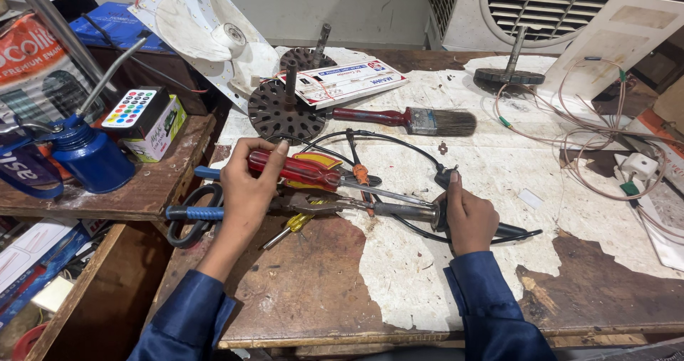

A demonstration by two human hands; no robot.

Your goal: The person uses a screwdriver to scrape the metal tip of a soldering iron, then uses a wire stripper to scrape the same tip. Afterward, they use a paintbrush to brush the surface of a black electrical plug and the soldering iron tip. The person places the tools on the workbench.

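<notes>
Item 1. Left hand (246, 190): grip spread, fingers laid over the red-handled screwdriver (296, 168), not closed round it. Screwdriver lying flat on the worktop (342, 290), atop a heap of tools: pliers (313, 204), scissors (192, 215), yellow-handled screwdriver (296, 223), small orange-handled tool (362, 176).

Item 2. Right hand (469, 218): grip curled round the handle end of a soldering iron (399, 210), index finger extended upward. Iron lying level, metal barrel pointing left into the tool heap, just beside the pliers.

Item 3. Black cord (388, 138): looped from the iron behind the heap, crossing under several tools.

Risks, judged:
- Barrel possibly hot; left fingers near, burn likely on contact.
- Cord snagged beneath the tools; a pull apt to drag the heap or tip the loose screwdriver off.
- Cord near the barrel; scorching of insulation possible.
- Flaking white surface uneven; round handles liable to roll.

Also present: paintbrush (413, 120), slotted metal rotor disc (285, 111), blue oil can (89, 154) on the side shelf (107, 197), tangle of thin wires (591, 140).

Hidden or unclear:
- Iron's handle covered by the right hand; palm contact not visible.
- Iron's tip lost among the pliers.
- Power state impossible to tell.
- Plug end of cord not traceable.
- Scissor blades under the left wrist.
</notes>
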